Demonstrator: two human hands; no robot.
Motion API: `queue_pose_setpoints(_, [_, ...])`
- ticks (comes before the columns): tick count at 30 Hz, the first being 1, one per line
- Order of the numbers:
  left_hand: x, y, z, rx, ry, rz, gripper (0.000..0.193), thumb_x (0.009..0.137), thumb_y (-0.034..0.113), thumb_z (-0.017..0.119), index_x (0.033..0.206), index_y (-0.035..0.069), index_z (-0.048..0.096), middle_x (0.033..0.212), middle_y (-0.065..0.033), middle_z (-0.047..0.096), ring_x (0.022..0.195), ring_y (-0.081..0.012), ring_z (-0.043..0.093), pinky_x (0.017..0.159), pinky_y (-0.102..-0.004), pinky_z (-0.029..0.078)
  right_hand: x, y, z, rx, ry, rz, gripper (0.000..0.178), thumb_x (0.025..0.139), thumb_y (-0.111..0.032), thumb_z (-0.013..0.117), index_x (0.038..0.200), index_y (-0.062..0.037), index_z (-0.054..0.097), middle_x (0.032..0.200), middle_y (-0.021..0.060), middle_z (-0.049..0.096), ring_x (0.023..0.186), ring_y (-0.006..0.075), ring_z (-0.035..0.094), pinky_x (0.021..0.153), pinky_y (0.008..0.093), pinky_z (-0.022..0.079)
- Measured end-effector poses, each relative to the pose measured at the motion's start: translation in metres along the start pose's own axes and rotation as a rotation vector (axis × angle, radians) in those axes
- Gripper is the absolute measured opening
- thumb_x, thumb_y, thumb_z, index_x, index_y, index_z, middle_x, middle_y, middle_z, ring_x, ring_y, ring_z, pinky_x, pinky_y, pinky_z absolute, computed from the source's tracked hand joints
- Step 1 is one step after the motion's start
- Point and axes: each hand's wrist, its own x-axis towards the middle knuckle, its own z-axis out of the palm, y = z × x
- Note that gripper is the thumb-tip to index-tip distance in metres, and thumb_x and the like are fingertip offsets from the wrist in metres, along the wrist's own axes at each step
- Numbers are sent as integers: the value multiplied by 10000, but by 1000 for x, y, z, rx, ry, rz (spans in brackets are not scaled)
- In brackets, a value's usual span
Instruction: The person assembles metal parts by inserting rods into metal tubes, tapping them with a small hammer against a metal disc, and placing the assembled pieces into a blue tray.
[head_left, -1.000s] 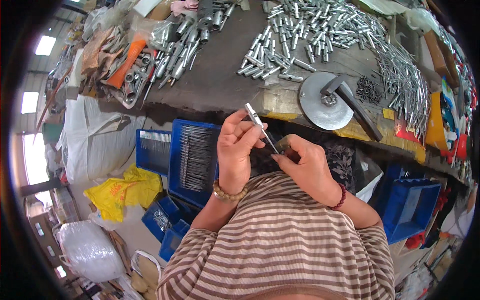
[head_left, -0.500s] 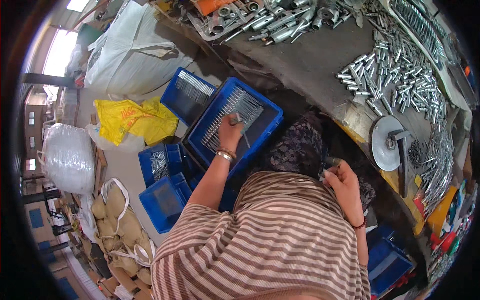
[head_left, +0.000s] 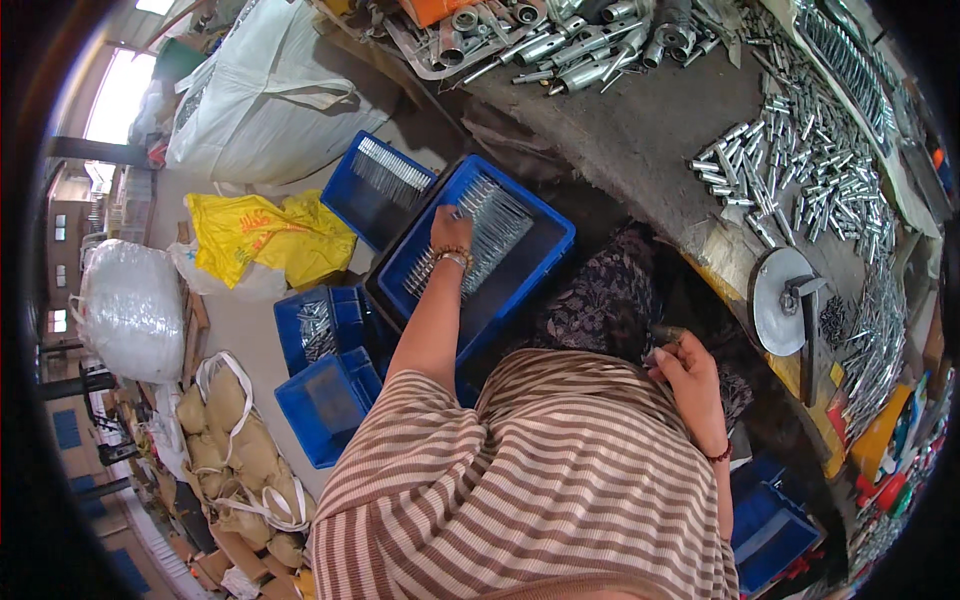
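My left hand reaches into a blue bin at its left side, over rows of slim, shiny metal rods laid side by side. Its fingers are drawn together at the ends of the rods, and whatever they pinch is hidden. Above my lap, my right hand is closed, thumb against fingers. Something small and greyish shows at its fingertips, too unclear to name.
A second blue bin with metal rods adjoins on the left; smaller blue bins sit below. Along the right runs a workbench with heaped metal sleeves and a round metal disc. A yellow bag lies on the floor.
My left hand has moved up and slightly left along the rods, and the single rod slanting beneath it no longer shows apart. My right hand stays almost in place.
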Motion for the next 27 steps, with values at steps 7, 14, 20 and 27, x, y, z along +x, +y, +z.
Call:
queue_pose_setpoints(7, [-12,22,-10,98,31,51,488,851,301,847,1222,43,663,1133,-237,752,1073,-433,720,901,-523,557,2,2,-1,8,20,11,243,1039,-60,600,1272,-24,657,971,17,692,810,84,631,761,247,532])
queue_pose_setpoints(14, [-25,35,-36,-150,369,497,324,951,271,785,1173,58,682,963,-131,748,844,-318,714,767,-452,550,6,5,-2,-58,4,-74,168,1014,-100,679,958,17,571,835,44,662,783,75,619,687,261,504])
queue_pose_setpoints(20, [-140,233,-76,-510,93,910,150,964,96,751,1106,56,722,984,-64,714,820,-160,690,728,-314,556,-4,-4,-14,-34,99,-146,189,1011,-105,686,965,28,559,821,59,658,768,84,580,682,284,497])
queue_pose_setpoints(27, [-197,319,-35,-51,-226,1391,332,870,30,739,1192,85,676,1117,-86,712,1076,-269,666,892,-387,540,-29,-24,-29,-112,167,-209,194,1001,-119,691,991,27,563,777,90,613,717,103,529,645,317,467])
